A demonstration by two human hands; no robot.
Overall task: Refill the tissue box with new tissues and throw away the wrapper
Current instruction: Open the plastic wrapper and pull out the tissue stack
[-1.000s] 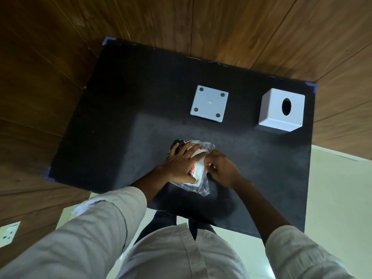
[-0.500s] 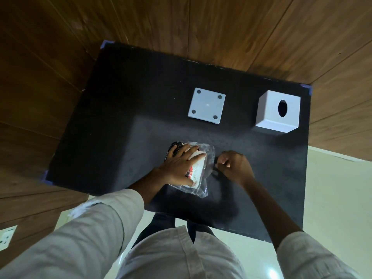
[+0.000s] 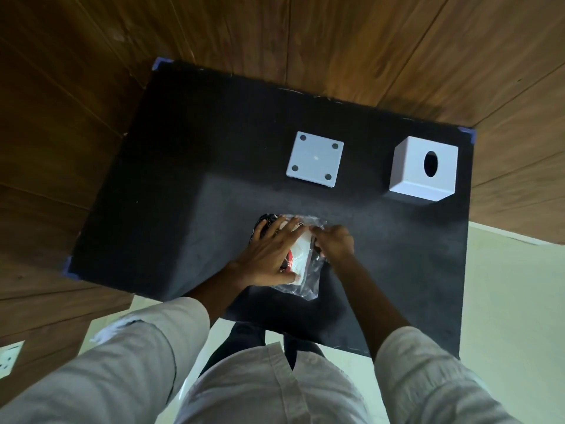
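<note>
Pressing the tissue pack [image 3: 301, 257] onto the bench [image 3: 183, 179] with the left hand [image 3: 269, 255], fingers straight; pinching the wrapper [image 3: 309, 286] in the right hand [image 3: 334, 243], fingers curled.

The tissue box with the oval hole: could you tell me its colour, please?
The tissue box is plain white, seen in the head view.

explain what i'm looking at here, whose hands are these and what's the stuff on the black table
There is no machine: a person works with bare hands, and the view comes from a camera worn on their head, looking down. The left hand presses flat on a tissue pack, while the right hand pinches its clear wrapper. Farther back on the black table lie a square white base plate and a white tissue box with an oval hole on top.
</note>
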